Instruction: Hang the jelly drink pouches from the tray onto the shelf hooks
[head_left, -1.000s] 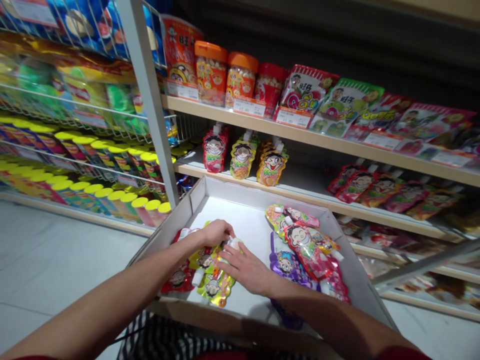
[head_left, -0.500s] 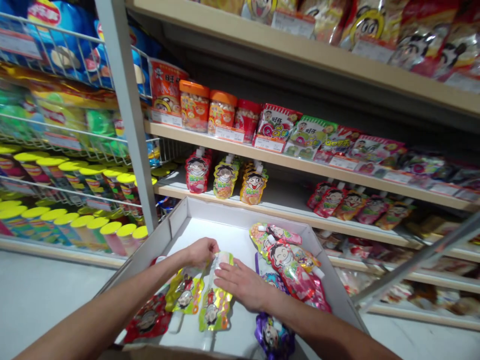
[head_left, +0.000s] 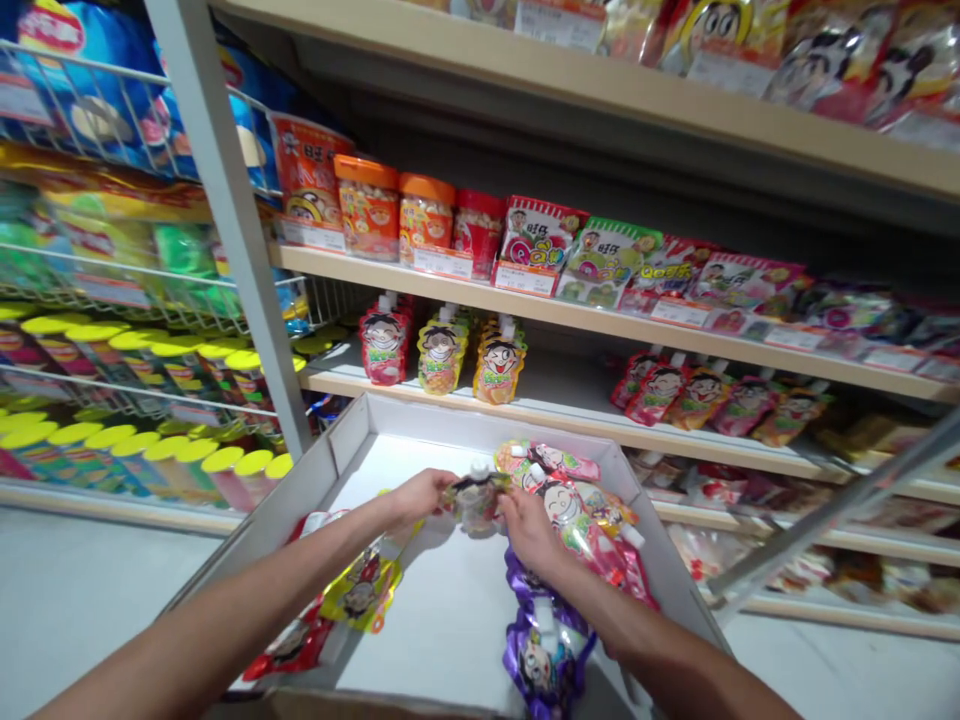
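Between my two hands a spouted jelly pouch (head_left: 477, 503) is held up over the white box (head_left: 442, 640), its white cap on top. My left hand (head_left: 425, 494) pinches its left edge, and my right hand (head_left: 527, 522) pinches the right edge. Under my left forearm lie a yellow-green pouch (head_left: 364, 592) and a red pouch (head_left: 289, 650). Beside my right hand several pouches are heaped, a red one (head_left: 570, 520) among them. Nearer me lies a purple pouch (head_left: 544, 660).
Behind the box, a shelf (head_left: 360, 382) carries upright pouches: red (head_left: 384, 345), yellow-green (head_left: 441, 355) and orange (head_left: 499, 368). More pouches (head_left: 701, 398) stand to the right. A grey post (head_left: 232, 220) rises at left, beside wire racks of canisters. A slanted metal bar (head_left: 832, 515) crosses at right.
The yellow-green pouch that lay flat under my hands has been lifted and turned cap up. Both hands moved forward and right with it.
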